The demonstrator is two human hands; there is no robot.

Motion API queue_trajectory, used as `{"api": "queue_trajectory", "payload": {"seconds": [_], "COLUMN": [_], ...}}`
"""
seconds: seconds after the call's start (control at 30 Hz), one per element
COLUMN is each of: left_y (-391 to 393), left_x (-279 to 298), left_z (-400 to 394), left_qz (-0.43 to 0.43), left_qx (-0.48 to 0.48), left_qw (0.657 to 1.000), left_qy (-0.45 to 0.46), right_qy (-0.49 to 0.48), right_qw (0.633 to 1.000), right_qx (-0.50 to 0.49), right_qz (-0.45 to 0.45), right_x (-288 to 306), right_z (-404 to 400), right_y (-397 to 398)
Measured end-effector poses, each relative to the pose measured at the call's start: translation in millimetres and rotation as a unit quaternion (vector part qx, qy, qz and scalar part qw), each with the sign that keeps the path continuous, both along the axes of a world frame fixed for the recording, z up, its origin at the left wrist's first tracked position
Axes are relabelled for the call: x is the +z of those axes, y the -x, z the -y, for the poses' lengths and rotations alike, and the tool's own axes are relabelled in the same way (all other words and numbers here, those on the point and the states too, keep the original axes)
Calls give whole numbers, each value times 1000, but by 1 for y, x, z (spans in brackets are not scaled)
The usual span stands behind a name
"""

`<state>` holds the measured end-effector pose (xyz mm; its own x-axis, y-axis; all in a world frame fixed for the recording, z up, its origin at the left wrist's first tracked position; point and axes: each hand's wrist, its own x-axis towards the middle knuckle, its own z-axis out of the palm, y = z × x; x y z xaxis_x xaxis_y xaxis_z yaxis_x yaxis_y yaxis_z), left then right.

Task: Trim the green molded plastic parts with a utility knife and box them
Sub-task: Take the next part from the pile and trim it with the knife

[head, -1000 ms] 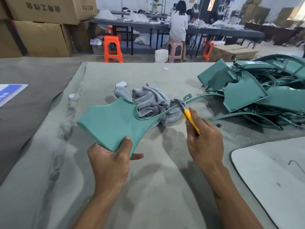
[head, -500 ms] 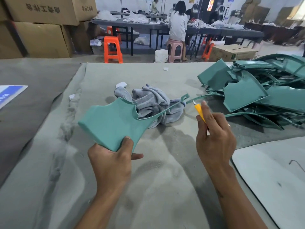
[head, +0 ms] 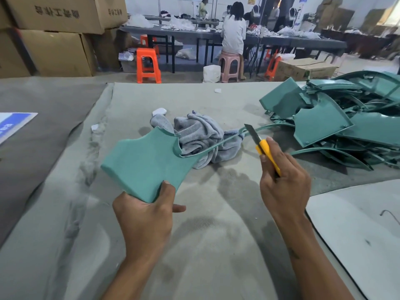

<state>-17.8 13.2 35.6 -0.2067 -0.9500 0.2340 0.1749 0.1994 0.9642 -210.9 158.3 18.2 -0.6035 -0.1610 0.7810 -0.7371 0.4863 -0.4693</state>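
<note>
My left hand [head: 147,215] grips the near corner of a green molded plastic part [head: 147,161], held tilted above the table. A thin strip of the part arcs away to the right over a grey rag [head: 201,137]. My right hand [head: 283,182] holds a yellow utility knife [head: 263,148]. Its dark blade points up and left, with the tip at the far end of the thin strip. A heap of green parts [head: 337,122] lies at the right of the table.
Grey felt cloth [head: 205,245] covers the table. A white board [head: 363,230] lies at the near right, a blue-and-white sheet [head: 13,124] at the left edge. Cardboard boxes [head: 54,35] stack at the far left. Stools, long tables and people stand beyond.
My right hand swung the knife out to the right, then came back with the blade extended toward the strip's far end. The green part rose slightly in my left hand.
</note>
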Motion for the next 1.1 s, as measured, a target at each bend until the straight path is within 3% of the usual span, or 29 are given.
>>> {"api": "queue_trajectory", "payload": {"seconds": [0.13, 0.27, 0.43, 0.6, 0.73, 0.87, 1.03, 1.1], "left_y": [1, 2, 3, 4, 3, 1, -3, -5], "left_x": [1, 0, -5, -8, -9, -8, -5, -4], "left_z": [-4, -3, -2, -6, -3, 4, 9, 12], "left_qz": [1, 3, 5, 15, 11, 11, 14, 18], "left_qx": [-2, 2, 5, -16, -1, 10, 10, 4], "left_qw": [1000, 1000, 999, 998, 997, 996, 992, 991], "left_qy": [21, 30, 43, 63, 81, 91, 124, 135], "right_qy": [-27, 7, -25, -23, -16, -1, 18, -16], "right_qw": [999, 996, 998, 993, 996, 985, 982, 983], "right_qx": [-5, -45, 24, -61, -17, -65, 59, 47], "right_qz": [24, 75, 54, 101, 92, 162, 177, 177], "right_x": [1, 2, 3, 2, 3, 1, 3, 3], "right_z": [-2, -7, 0, -2, -4, -12, -29, -31], "right_y": [1, 7, 0, 3, 3, 15, 26, 28]}}
